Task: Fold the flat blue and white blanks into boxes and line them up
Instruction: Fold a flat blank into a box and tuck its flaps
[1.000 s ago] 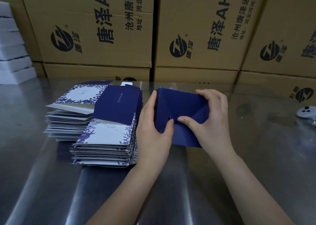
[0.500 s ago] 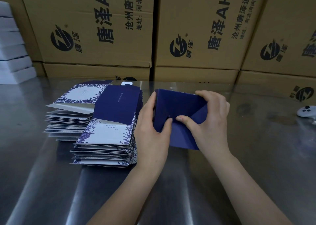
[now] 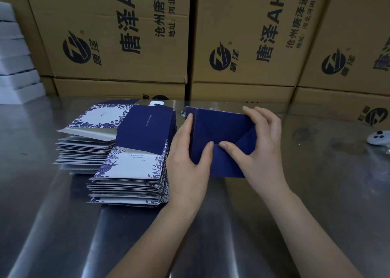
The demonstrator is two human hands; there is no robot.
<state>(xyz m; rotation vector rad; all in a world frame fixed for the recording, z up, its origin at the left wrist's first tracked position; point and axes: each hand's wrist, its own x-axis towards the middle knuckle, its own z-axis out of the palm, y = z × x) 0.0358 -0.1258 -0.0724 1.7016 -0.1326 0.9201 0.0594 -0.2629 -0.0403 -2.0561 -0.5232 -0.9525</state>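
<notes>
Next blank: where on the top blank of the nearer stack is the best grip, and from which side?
Probably the top blank, by the near edge of its white panel, pinched from the person's side. It lies flat on the nearer stack, so only edges offer a grip; the right edge is crowded by the left hand holding the blue box.

Both hands [image 3: 187, 161] [image 3: 259, 151] grip a half-folded blue box [image 3: 223, 130] beside stacked blanks [image 3: 128, 172]

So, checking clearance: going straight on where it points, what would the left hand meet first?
Likely the cardboard cartons behind the table; the left hand points away, beside the blue box, though depth is unclear.
</notes>
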